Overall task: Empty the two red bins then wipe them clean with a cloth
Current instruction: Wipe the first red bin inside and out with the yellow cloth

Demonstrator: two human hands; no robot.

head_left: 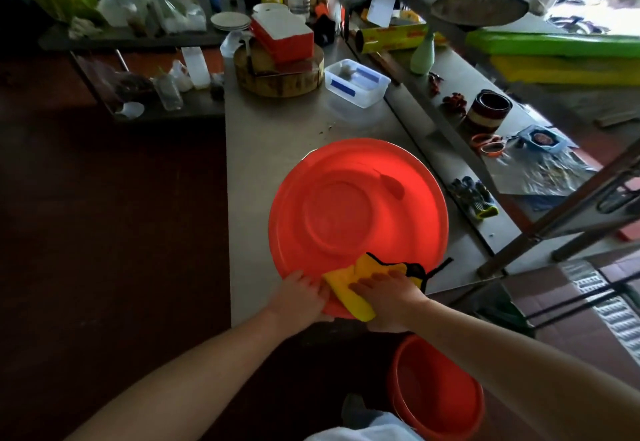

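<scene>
Head view: a red bin (pixel 346 205) sits at the near edge of the steel table (pixel 263 149) — upside down, it seems, though the glare blurs it. The left hand (pixel 301 296) grips its near rim. The right hand (pixel 388 296) presses a yellow cloth (pixel 363 269) on it, fingers straight. A second red bin (pixel 440 392) stands on the floor below.

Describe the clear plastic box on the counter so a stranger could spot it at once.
Start at the big red bin on the steel counter. Past its far rim, right of the round wooden block, sits the clear plastic box. Unlike its neighbours it is see-through, with blue strips across it.
</scene>
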